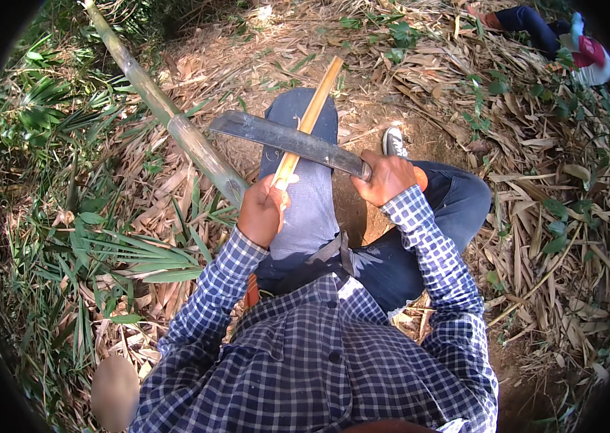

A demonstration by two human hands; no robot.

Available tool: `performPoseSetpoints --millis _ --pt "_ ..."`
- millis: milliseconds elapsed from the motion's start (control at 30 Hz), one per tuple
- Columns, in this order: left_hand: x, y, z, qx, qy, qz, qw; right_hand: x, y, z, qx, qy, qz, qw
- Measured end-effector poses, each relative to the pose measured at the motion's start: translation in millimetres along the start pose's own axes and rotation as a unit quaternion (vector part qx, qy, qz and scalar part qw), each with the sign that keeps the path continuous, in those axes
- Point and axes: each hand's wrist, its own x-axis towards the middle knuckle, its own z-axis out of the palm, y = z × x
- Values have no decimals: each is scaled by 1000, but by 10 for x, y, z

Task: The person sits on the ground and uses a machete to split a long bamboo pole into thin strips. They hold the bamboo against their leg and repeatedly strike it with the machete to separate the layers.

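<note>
My left hand (263,209) is closed around the lower end of a pale yellow bamboo strip (315,108), which slants up and away over my raised knee. In my right hand (385,178) is the handle of a machete (269,136), its wide dark blade pointing left. The blade lies across the strip around its middle, over the knee; the strip passes beneath it. An orange end of the handle shows beside my right wrist.
A long green bamboo pole (175,119) lies at the left, its near end close to my left hand. Dry leaves (536,252) cover the ground on the right, and green fronds (139,252) grow on the left. Another person (536,32) is at the far right.
</note>
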Motion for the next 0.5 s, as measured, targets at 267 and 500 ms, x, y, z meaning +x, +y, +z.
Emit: performPoseSetpoints --millis 267,500 --pt "-27 -26 7 -33 20 -31 999 -24 74 26 12 -25 16 999" --pt "-82 36 3 5 17 -28 999 -51 -9 -52 26 -43 16 999"
